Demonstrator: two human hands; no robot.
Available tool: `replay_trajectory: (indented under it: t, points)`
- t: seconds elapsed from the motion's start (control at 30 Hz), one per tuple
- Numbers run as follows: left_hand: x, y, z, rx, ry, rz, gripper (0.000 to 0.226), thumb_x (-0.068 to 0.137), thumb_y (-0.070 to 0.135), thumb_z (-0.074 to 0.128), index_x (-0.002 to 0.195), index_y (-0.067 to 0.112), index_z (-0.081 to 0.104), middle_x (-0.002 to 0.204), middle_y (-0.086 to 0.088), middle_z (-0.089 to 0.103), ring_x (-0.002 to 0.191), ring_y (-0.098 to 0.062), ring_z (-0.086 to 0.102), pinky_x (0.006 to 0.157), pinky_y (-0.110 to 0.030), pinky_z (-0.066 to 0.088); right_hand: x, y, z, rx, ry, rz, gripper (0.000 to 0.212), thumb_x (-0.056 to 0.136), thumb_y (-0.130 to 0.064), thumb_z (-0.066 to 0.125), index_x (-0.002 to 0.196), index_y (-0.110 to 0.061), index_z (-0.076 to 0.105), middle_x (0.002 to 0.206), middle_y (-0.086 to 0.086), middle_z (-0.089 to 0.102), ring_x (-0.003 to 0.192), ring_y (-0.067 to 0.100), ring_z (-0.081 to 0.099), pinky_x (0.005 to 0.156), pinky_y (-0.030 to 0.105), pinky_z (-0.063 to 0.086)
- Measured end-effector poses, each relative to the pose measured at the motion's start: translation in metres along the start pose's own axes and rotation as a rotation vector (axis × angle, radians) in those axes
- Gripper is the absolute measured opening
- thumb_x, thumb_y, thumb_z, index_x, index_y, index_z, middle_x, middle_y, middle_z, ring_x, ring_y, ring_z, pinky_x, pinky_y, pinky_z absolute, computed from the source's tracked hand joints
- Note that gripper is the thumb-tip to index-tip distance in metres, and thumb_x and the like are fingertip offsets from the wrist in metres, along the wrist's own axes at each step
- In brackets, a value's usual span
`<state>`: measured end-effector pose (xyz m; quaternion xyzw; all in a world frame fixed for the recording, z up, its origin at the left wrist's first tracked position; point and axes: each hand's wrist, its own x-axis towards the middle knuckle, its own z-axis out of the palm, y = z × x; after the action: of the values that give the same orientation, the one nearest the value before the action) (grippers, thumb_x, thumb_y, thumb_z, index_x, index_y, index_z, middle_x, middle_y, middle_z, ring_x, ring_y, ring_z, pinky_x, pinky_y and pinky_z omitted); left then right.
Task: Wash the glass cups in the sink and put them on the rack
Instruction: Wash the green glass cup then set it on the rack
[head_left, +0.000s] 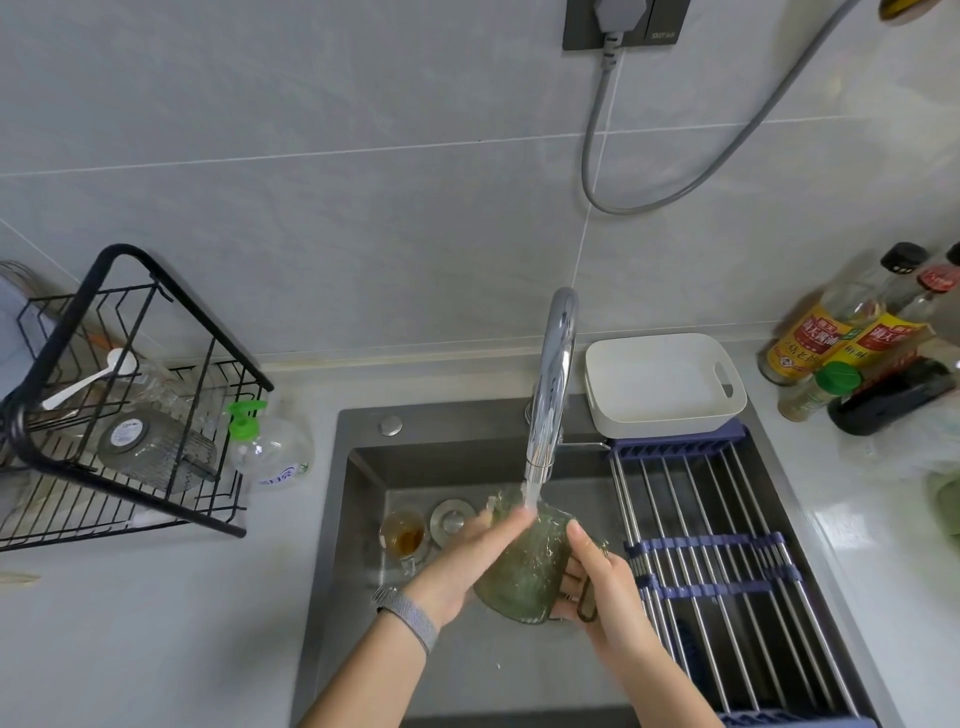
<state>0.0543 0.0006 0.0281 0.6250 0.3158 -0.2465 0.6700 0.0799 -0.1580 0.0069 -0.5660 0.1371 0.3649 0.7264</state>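
Observation:
I hold a green glass cup with a handle over the sink, under the running tap. My right hand grips it by the handle side, thumb on its wall. My left hand lies against the cup's left side with fingers stretched up to its rim, in the water stream. A small glass cup with brown residue stands on the sink floor beside the drain. The black wire rack stands on the counter at the left, with an upturned glass in it.
A clear soap pump bottle with a green top stands between the rack and the sink. A roll-up metal drying grid covers the sink's right part, with a white tub behind it. Sauce bottles crowd the right counter.

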Motion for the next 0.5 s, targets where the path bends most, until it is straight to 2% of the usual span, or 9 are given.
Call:
replay_trajectory:
  t: [0.03, 0.07, 0.1, 0.13, 0.2, 0.27, 0.37, 0.43, 0.5]
  points:
    - [0.000, -0.004, -0.001, -0.010, -0.011, 0.030, 0.075, 0.069, 0.072, 0.062, 0.130, 0.031, 0.052, 0.137, 0.013, 0.053, 0.130, -0.011, 0.045, 0.112, -0.033, 0.032, 0.004, 0.003, -0.002, -0.006, 0.035, -0.020, 0.067, 0.074, -0.055, 0.074, 0.101, 0.005, 0.068, 0.091, 0.039, 0.062, 0.070, 0.034, 0.057, 0.072, 0.041, 0.048]
    - [0.000, -0.006, 0.001, -0.032, 0.005, 0.063, 0.069, 0.067, 0.067, 0.069, 0.123, 0.028, 0.058, 0.126, 0.013, 0.063, 0.121, -0.008, 0.055, 0.100, -0.024, 0.043, 0.004, 0.002, -0.001, -0.024, 0.069, -0.026, 0.072, 0.068, -0.059, 0.078, 0.102, 0.003, 0.067, 0.080, 0.031, 0.060, 0.066, 0.028, 0.054, 0.067, 0.037, 0.045]
    - [-0.002, -0.006, 0.004, -0.062, 0.044, 0.097, 0.056, 0.068, 0.059, 0.072, 0.114, 0.028, 0.063, 0.112, 0.014, 0.070, 0.108, -0.002, 0.062, 0.084, -0.013, 0.048, 0.005, 0.002, 0.001, -0.036, 0.092, -0.031, 0.069, 0.068, -0.058, 0.077, 0.110, -0.005, 0.065, 0.081, 0.023, 0.061, 0.066, 0.025, 0.058, 0.069, 0.035, 0.048]
    - [-0.001, -0.009, 0.008, -0.095, 0.101, 0.143, 0.041, 0.072, 0.050, 0.075, 0.105, 0.027, 0.066, 0.100, 0.016, 0.073, 0.092, 0.006, 0.066, 0.069, -0.005, 0.046, 0.007, 0.002, 0.004, -0.068, 0.119, -0.033, 0.066, 0.075, -0.053, 0.074, 0.125, -0.014, 0.056, 0.095, 0.017, 0.065, 0.083, 0.022, 0.066, 0.079, 0.038, 0.054]
    - [-0.001, -0.011, 0.014, -0.126, 0.230, 0.215, 0.015, 0.076, 0.034, 0.079, 0.087, 0.026, 0.071, 0.083, 0.018, 0.075, 0.073, 0.012, 0.065, 0.056, -0.001, 0.043, 0.009, 0.003, 0.007, -0.196, 0.146, -0.059, 0.073, 0.083, -0.045, 0.066, 0.145, -0.026, 0.033, 0.134, 0.005, 0.052, 0.124, 0.022, 0.053, 0.105, 0.042, 0.044]
    - [0.001, -0.014, 0.014, -0.125, 0.304, 0.234, 0.012, 0.075, 0.029, 0.081, 0.082, 0.023, 0.073, 0.079, 0.018, 0.075, 0.070, 0.009, 0.067, 0.055, -0.002, 0.043, 0.005, 0.002, 0.017, -0.233, 0.108, -0.119, 0.070, 0.086, -0.046, 0.063, 0.145, -0.032, 0.027, 0.134, -0.009, 0.044, 0.127, 0.015, 0.047, 0.108, 0.035, 0.037]
    - [-0.006, -0.008, 0.014, -0.087, 0.276, 0.282, 0.016, 0.087, 0.037, 0.067, 0.086, 0.021, 0.068, 0.085, 0.006, 0.074, 0.082, -0.004, 0.067, 0.065, -0.008, 0.048, 0.002, 0.008, 0.028, -0.304, 0.122, -0.122, 0.072, 0.066, -0.076, 0.059, 0.129, -0.047, 0.038, 0.132, -0.012, 0.043, 0.128, 0.012, 0.044, 0.111, 0.042, 0.037]
    - [-0.011, -0.004, 0.014, -0.106, 0.245, 0.295, 0.043, 0.095, 0.052, 0.046, 0.086, 0.012, 0.059, 0.090, 0.001, 0.064, 0.082, -0.008, 0.060, 0.073, -0.014, 0.048, 0.004, 0.012, 0.031, -0.217, 0.088, -0.096, 0.089, 0.058, -0.081, 0.061, 0.133, -0.038, 0.038, 0.136, -0.007, 0.047, 0.128, 0.014, 0.047, 0.109, 0.045, 0.039]
    - [-0.010, -0.005, 0.016, -0.101, 0.229, 0.288, 0.046, 0.098, 0.053, 0.034, 0.097, 0.011, 0.051, 0.093, 0.004, 0.055, 0.081, -0.002, 0.053, 0.075, -0.009, 0.043, 0.005, 0.011, 0.034, -0.126, 0.072, -0.055, 0.093, 0.060, -0.077, 0.065, 0.135, -0.029, 0.040, 0.131, -0.003, 0.058, 0.120, 0.015, 0.058, 0.105, 0.046, 0.045]
